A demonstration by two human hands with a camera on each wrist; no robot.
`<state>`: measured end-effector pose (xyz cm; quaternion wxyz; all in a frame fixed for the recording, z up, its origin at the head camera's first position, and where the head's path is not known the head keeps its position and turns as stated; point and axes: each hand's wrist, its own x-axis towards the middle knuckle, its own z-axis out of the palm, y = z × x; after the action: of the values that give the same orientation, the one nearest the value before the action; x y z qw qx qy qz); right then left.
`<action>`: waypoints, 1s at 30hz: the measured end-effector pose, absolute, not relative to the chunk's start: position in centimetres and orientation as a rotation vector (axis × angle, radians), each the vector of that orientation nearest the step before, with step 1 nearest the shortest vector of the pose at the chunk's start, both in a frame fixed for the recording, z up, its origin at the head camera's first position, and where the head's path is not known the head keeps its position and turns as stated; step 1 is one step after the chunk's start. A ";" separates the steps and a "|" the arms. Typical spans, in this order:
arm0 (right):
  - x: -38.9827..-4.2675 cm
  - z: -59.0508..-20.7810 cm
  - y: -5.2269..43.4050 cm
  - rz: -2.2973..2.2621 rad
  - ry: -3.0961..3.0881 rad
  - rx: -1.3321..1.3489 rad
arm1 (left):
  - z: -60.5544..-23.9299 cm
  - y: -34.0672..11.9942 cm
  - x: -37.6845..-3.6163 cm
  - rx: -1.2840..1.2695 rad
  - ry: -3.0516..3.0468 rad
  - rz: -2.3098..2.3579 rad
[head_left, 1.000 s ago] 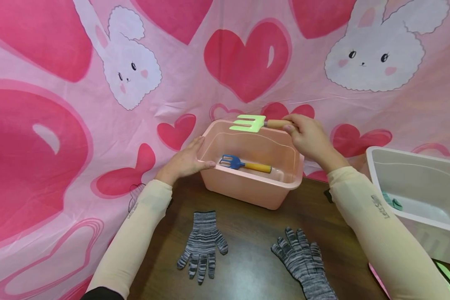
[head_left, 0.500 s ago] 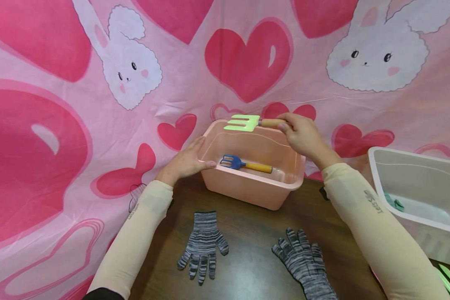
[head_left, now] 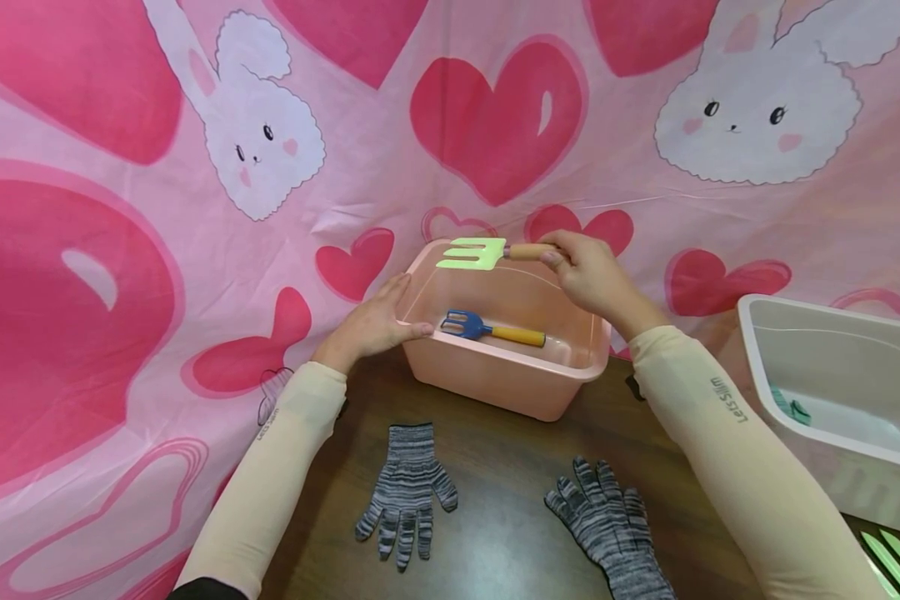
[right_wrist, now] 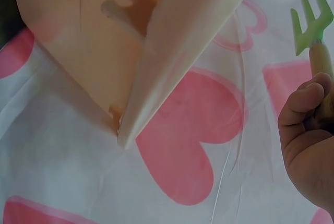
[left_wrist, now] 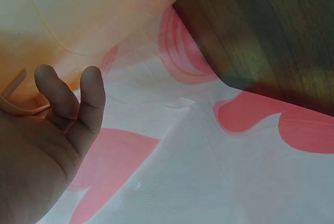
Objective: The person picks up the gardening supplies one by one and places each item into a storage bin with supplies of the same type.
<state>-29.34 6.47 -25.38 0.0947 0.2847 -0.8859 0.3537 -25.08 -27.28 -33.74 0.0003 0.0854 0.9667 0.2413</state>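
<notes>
A pink plastic tub (head_left: 495, 375) stands on the dark wooden table, against the pink cloth. Inside it lies a blue toy rake with a yellow handle (head_left: 491, 330). My right hand (head_left: 588, 279) grips the wooden handle of a light green toy fork (head_left: 474, 252) and holds it level over the tub's far rim; the right wrist view shows the green fork (right_wrist: 312, 19) above my fingers. My left hand (head_left: 371, 323) rests on the tub's left rim with fingers nearly straight. In the left wrist view the left hand (left_wrist: 49, 145) lies against the pink tub (left_wrist: 78, 15).
Two grey striped gloves (head_left: 407, 492) (head_left: 607, 525) lie flat on the table in front of the tub. A white tub (head_left: 832, 400) stands at the right with a teal item (head_left: 787, 406) inside. Green prongs (head_left: 892, 562) show at the bottom right corner. The pink cloth (head_left: 120, 250) covers the backdrop and left side.
My right hand has carried the green fork leftward over the tub's far rim. My left hand has stayed on the rim.
</notes>
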 end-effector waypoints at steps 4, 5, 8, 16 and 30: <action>-29.4 -25.6 6.1 1.031 -2.636 0.868 | -33.7 -27.3 -25.0 0.275 3.041 0.756; -29.3 -25.7 6.0 1.031 -2.642 0.874 | -33.7 -27.3 -25.0 0.277 3.044 0.751; -29.3 -25.9 5.6 1.017 -2.656 0.892 | -33.7 -27.4 -25.0 0.278 3.044 0.740; -29.0 -26.2 5.0 0.981 -2.656 0.933 | -33.8 -27.4 -25.0 0.264 3.037 0.746; -28.8 -26.8 4.5 0.941 -2.746 0.943 | -33.9 -27.3 -25.2 0.240 3.033 0.782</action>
<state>-28.79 4.47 -26.79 0.0446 0.3087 -0.8988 0.3080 -25.22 -27.33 -33.89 -0.0001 0.0764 0.9655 0.2489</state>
